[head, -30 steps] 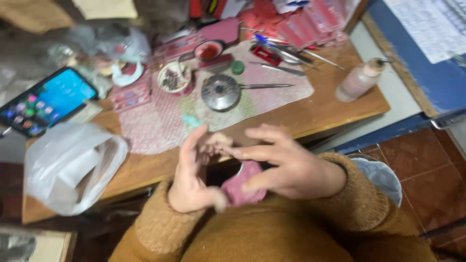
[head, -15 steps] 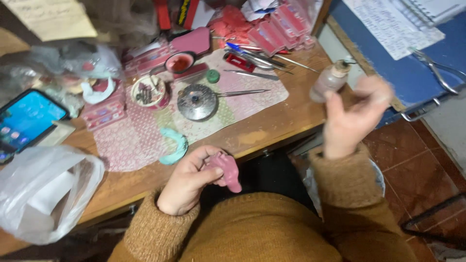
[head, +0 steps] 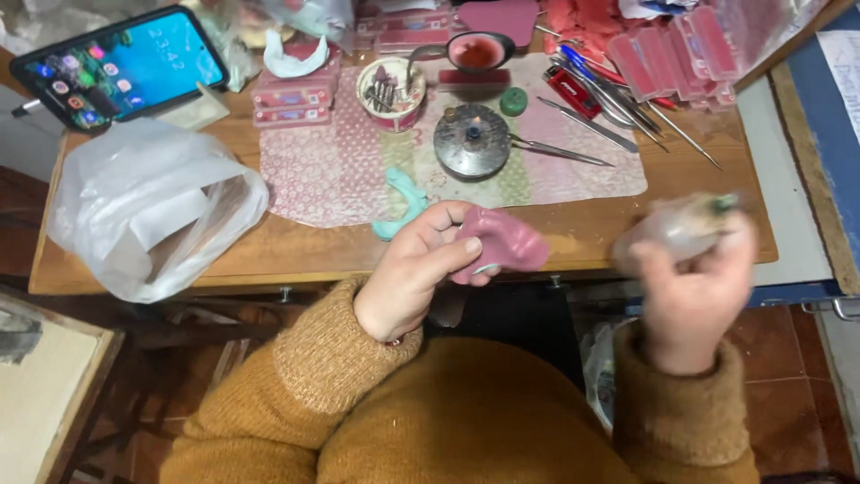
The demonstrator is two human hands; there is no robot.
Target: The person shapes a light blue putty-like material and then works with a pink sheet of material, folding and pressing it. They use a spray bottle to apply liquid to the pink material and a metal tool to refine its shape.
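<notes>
Since half a second ago, right hand (head: 694, 291) has dropped nearer, fingers closed round a blurred small bottle (head: 676, 229). Left hand (head: 421, 269) pinches the pink wax piece (head: 506, 242) over the surface (head: 573, 233) edge, lifted clear for working.

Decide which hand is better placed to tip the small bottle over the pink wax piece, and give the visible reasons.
The right hand: its fingers already grip the small bottle, raised beside the pink wax piece. The left hand is occupied holding that piece over the table edge.
</notes>
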